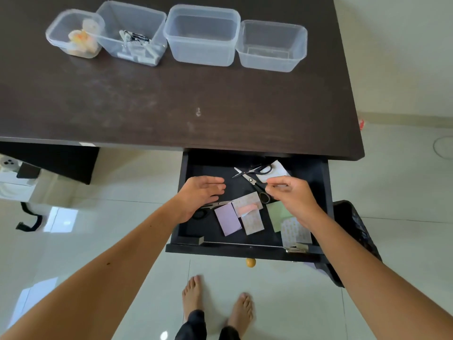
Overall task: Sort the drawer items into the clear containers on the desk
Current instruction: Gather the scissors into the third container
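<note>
Left hand (199, 192): centre-left of the frame, over the drawer's left half, fingers straight and relaxed, holding nothing; a 2nd pair of scissors (215, 204) lies partly under it, blades pointing right.
Drawer (245, 249): pulled out at lower centre of the frame, with the scissors, a purple sticky-note pad (228, 218), patterned pads, a green pad (278, 213) and a stapler (296, 247) at its front right corner.
Black-handled scissors (255, 181): centre of the frame, blades open, long axis running from upper left down to lower right, the lower handle loop just beside the right fingertips.
Right hand (291, 195): centre-right, fingers curled with thumb and forefinger drawn together near the scissor handle; whether they pinch anything I cannot tell.
Nearer hand: the right, so I judge that it should take these scissors by the handle end.
Clear containers (202, 35): 4 in a row at the top of the frame on the desk (171, 99); the 2 on the left hold items, the 2 on the right look empty.
</note>
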